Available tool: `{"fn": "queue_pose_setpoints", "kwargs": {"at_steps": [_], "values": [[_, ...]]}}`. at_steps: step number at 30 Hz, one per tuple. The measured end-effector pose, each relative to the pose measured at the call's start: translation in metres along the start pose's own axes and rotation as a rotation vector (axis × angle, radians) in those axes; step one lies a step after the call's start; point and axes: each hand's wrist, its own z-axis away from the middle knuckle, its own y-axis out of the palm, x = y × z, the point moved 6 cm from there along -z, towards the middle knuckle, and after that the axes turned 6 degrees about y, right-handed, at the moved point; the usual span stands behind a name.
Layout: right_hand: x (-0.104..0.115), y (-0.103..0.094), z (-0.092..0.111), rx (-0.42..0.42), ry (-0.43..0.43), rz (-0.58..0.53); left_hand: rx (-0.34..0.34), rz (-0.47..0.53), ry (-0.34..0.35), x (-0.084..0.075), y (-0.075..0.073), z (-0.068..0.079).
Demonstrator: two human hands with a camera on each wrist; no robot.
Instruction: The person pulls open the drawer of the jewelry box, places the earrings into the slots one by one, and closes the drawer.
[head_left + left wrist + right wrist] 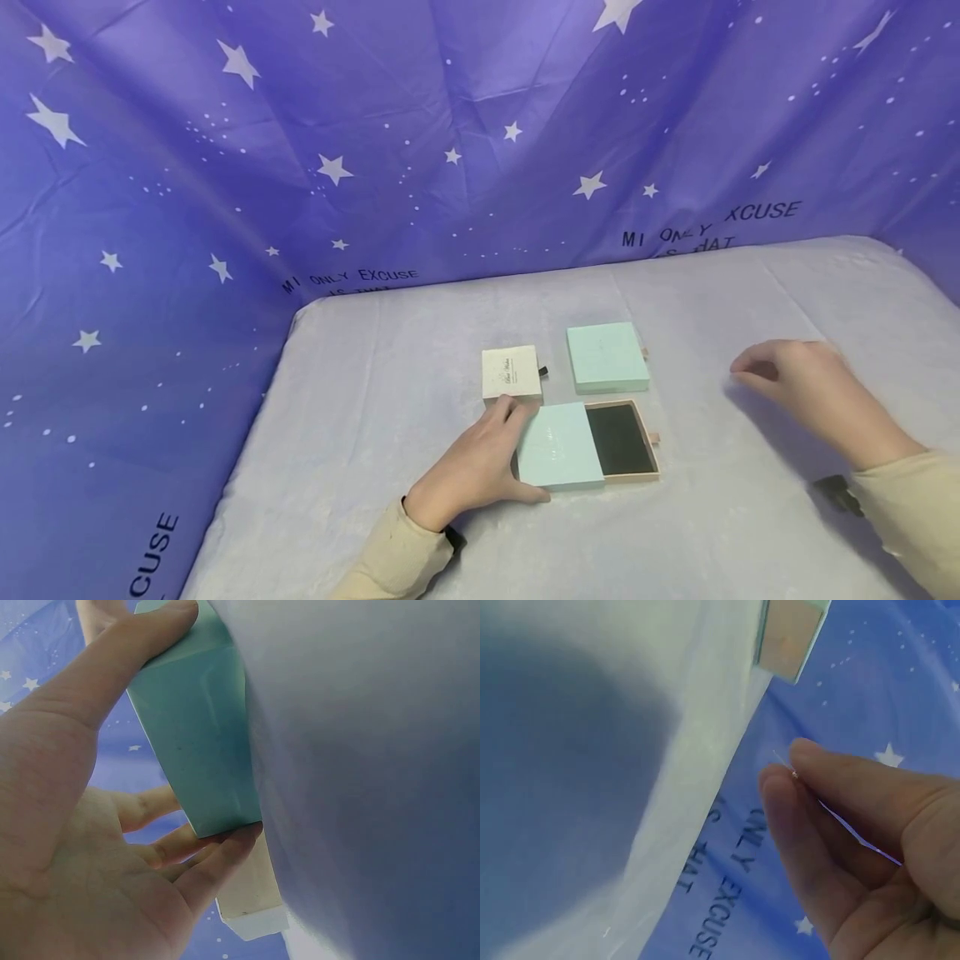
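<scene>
My left hand grips the sleeve of a mint-green drawer box, thumb along the near side and fingers at the far left corner. The box's drawer is pulled partway out to the right, showing a black lining. Off to the right, above the bedding, my right hand has thumb and forefinger pinched together. In the right wrist view a tiny shiny piece with a thin pin shows between the fingertips; its kind I cannot tell.
A second mint-green box sits behind the opened one. To its left, a small cream box with a black tab stands near my left fingertips. Pale bedding lies under everything, and a purple star-printed curtain hangs behind.
</scene>
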Motion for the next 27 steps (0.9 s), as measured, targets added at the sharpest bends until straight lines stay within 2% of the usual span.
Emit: {"fn": "queue_pose_setpoints", "kwargs": {"at_steps": [11,18,24,27], "values": [[0.042,0.005,-0.003,-0.04,-0.169,-0.01,0.013,0.006,-0.019,0.002,0.001,0.0],[0.062,0.006,-0.003,-0.036,-0.199,-0.041,0.005,-0.002,-0.01,0.001,0.0,0.001],[0.075,0.012,-0.004,0.05,-0.175,-0.079,0.003,0.004,0.0,0.001,-0.001,0.001],[0.083,0.015,-0.003,0.069,-0.194,-0.08,0.006,0.008,0.005,0.001,-0.001,0.0]]}}
